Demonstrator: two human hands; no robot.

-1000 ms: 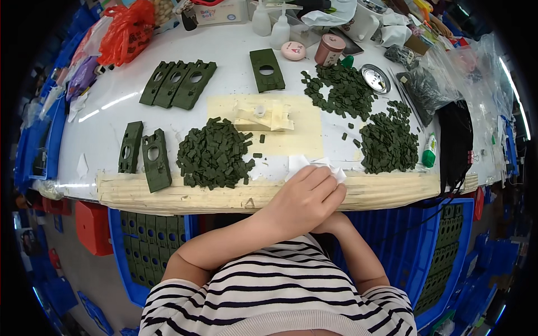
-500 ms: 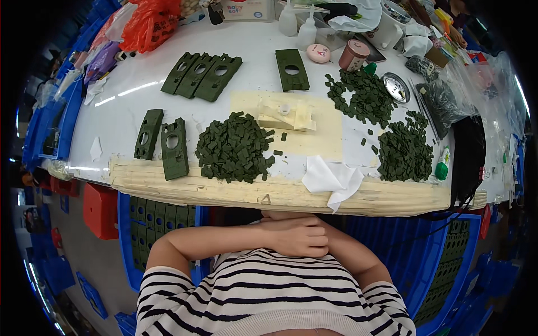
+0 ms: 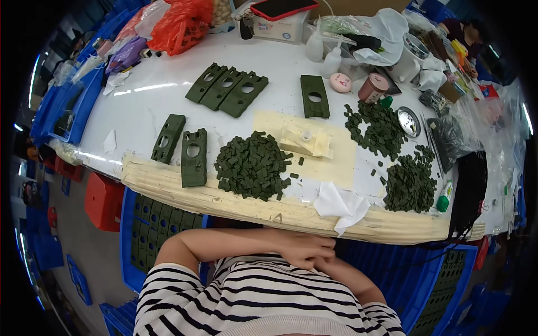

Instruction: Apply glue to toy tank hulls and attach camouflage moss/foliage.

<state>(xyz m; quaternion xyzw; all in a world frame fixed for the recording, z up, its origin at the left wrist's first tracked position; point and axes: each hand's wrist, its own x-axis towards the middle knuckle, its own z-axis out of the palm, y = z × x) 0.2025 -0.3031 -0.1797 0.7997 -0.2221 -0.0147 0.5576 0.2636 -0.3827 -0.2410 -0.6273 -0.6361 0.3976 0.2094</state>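
Observation:
My forearms cross in front of my striped top, below the table's front edge. My left hand (image 3: 308, 249) lies over my right forearm (image 3: 352, 277), its fingers curled closed against it. My right hand is hidden behind the left forearm and the table edge, so its fingers do not show. On the table nearest my hands lie a crumpled white cloth (image 3: 341, 206) and a heap of small dark green rectangular pieces (image 3: 252, 168). A cream-coloured block-like fixture (image 3: 305, 140) sits on a yellowish sheet (image 3: 342, 168). Neither hand touches these.
Green plates with a round hole (image 3: 194, 159) lie left and at the back, one (image 3: 315, 96) alone. Two more green heaps (image 3: 412, 183) (image 3: 375, 129) are at right, near a pink tin (image 3: 374, 88) and a round metal lid (image 3: 408, 122). Blue crates (image 3: 128, 246) holding plates stand below.
The view has tilted and shifted, so the table sits lower and further right. My left hand has moved slightly over my right forearm, its fingers bent differently. Table items look unmoved.

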